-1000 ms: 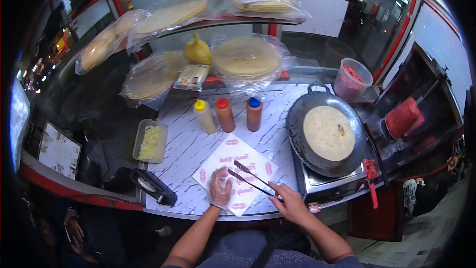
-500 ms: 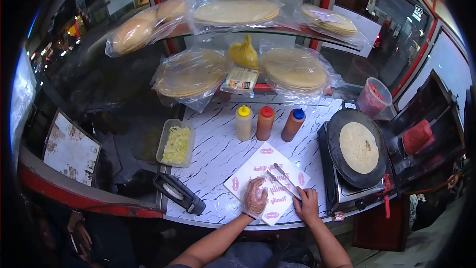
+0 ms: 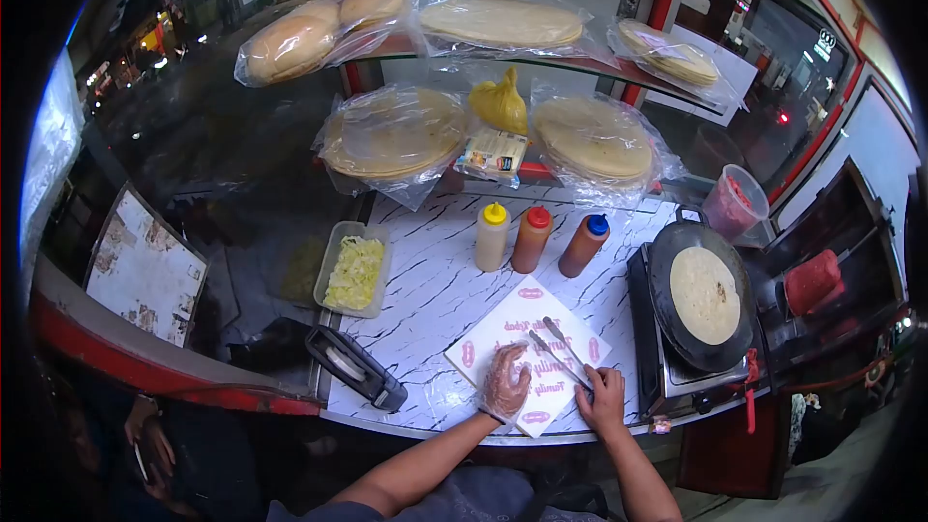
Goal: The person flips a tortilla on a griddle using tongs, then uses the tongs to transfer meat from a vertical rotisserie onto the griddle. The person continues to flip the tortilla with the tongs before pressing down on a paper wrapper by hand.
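My left hand [image 3: 506, 382], in a clear plastic glove, rests on the square of printed wrapping paper [image 3: 530, 295]. Its fingers are loosely bent, with the thumb apart, and nothing shows in them. My bare right hand [image 3: 604, 401] is closed on the near end of slim metal tongs [image 3: 561, 346] at the paper's right edge. The two arms of the tongs point up and left over the paper's print. Just behind the paper stand three squeeze bottles, capped yellow [image 3: 491, 237], red [image 3: 532, 240] and blue [image 3: 585, 246].
A flatbread [image 3: 706, 296] lies on the black griddle [image 3: 667, 256] at right. The left side holds a tub of shredded lettuce [image 3: 355, 274] and a black device [image 3: 356, 367]. Bagged flatbreads [image 3: 391, 135] and a yellow bag [image 3: 499, 101] sit behind. A person's hand [image 3: 155, 445] shows lower left.
The view has shifted slightly, moving the scene a little to the right. Both hands stay at the paper, and the tongs remain in my right hand.
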A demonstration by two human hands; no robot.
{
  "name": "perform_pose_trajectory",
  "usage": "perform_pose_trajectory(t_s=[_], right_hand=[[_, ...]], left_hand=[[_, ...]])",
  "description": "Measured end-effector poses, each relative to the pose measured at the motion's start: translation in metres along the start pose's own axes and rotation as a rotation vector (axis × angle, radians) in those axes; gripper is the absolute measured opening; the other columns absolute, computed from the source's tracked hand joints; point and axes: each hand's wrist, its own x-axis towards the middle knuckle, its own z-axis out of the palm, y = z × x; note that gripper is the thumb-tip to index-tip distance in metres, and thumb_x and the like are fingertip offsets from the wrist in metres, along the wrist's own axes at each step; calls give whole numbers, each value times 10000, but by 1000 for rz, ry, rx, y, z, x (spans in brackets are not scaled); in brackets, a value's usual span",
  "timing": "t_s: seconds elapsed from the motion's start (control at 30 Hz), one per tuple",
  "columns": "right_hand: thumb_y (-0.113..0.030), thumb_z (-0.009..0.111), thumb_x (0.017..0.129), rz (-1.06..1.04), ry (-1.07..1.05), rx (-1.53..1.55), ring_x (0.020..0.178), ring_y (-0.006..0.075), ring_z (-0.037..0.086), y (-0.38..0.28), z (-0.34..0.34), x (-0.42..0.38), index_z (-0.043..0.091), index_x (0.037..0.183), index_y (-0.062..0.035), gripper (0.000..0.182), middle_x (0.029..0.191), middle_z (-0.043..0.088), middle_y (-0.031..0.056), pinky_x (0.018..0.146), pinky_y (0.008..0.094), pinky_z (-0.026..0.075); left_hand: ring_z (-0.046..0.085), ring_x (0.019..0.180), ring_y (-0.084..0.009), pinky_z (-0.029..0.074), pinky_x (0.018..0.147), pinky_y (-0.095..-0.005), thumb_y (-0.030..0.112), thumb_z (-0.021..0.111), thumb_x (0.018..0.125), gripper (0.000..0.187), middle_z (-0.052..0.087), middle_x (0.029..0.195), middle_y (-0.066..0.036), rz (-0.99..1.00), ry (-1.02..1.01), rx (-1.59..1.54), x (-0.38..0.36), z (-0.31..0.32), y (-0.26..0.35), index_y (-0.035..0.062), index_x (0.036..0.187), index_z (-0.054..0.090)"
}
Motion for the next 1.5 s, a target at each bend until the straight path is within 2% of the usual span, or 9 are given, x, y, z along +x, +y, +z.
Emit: perform_pose_trajectory(t_s=[0.37, 0.77, 0.83, 0.97, 1.03, 1.23, 1.33, 1.43, 1.5], right_hand=[[-259, 756, 834, 0, -20, -23, 973, 318, 567, 3, -2, 0, 656, 1250, -78, 465, 1057, 598, 145, 853, 450, 446], [-268, 744, 843, -7, -13, 0, 960, 297, 572, 4, -8, 2, 633, 1315, -106, 511, 1055, 598, 137, 833, 426, 450], [-269, 745, 841, 6, -15, 7, 962, 295, 574, 3, -7, 0, 634, 1313, -106, 511, 1056, 595, 139, 835, 424, 450], [-271, 747, 839, 8, -5, 29, 965, 293, 575, 5, -7, -2, 638, 1308, -105, 510, 1055, 595, 138, 836, 425, 450], [-273, 750, 837, 10, -17, 29, 969, 292, 576, 5, -8, -2, 641, 1305, -104, 510, 1056, 595, 136, 834, 425, 449], [-272, 749, 842, 0, -11, 43, 974, 298, 574, 8, -5, -3, 640, 1307, -104, 506, 1069, 594, 134, 828, 428, 444], [-273, 744, 848, 0, -12, 43, 977, 308, 573, 13, 2, -5, 632, 1319, -108, 511, 1074, 593, 136, 830, 436, 443], [-276, 729, 866, -6, -8, 46, 979, 318, 569, 14, 0, -6, 605, 1334, -81, 522, 1070, 588, 139, 836, 441, 442], [-281, 720, 876, 4, -17, 44, 991, 316, 566, 13, -1, -6, 602, 1317, -50, 512, 1077, 585, 139, 846, 436, 441]], left_hand=[[596, 1157, -386, 460, 1027, -460, 31, 625, 858, 359, 628, 1222, -205, -56, -55, 11, -2, -1, 1, -1, 1214, 596], [611, 1123, -373, 472, 1002, -436, 7, 633, 858, 352, 642, 1199, -203, -82, -38, -15, -3, 2, -3, -3, 1208, 595], [628, 1078, -310, 506, 895, -385, -19, 631, 837, 409, 626, 1208, -165, -24, -40, 19, -4, 3, -9, 14, 1242, 586], [626, 1081, -309, 507, 893, -390, -16, 632, 839, 407, 626, 1210, -163, -10, -56, 29, -3, 2, -3, 15, 1241, 585], [623, 1107, -353, 489, 977, -424, -1, 628, 856, 382, 641, 1208, -187, -83, -61, -26, -3, 1, 1, 9, 1236, 586], [624, 1099, -344, 507, 933, -416, -1, 626, 849, 390, 629, 1208, -186, 0, -31, 65, -1, 1, -1, 8, 1237, 587], [623, 1108, -334, 500, 974, -411, -6, 613, 848, 381, 626, 1210, -182, -163, -49, -16, -4, 2, 6, 8, 1228, 598], [610, 1147, -315, 499, 980, -404, -16, 609, 841, 378, 623, 1223, -170, 20, -58, 168, -3, 2, -5, 1, 1218, 600], [601, 1156, -333, 482, 999, -413, -16, 604, 840, 382, 616, 1229, -180, -134, -78, -10, -4, 2, -2, -11, 1222, 595]])
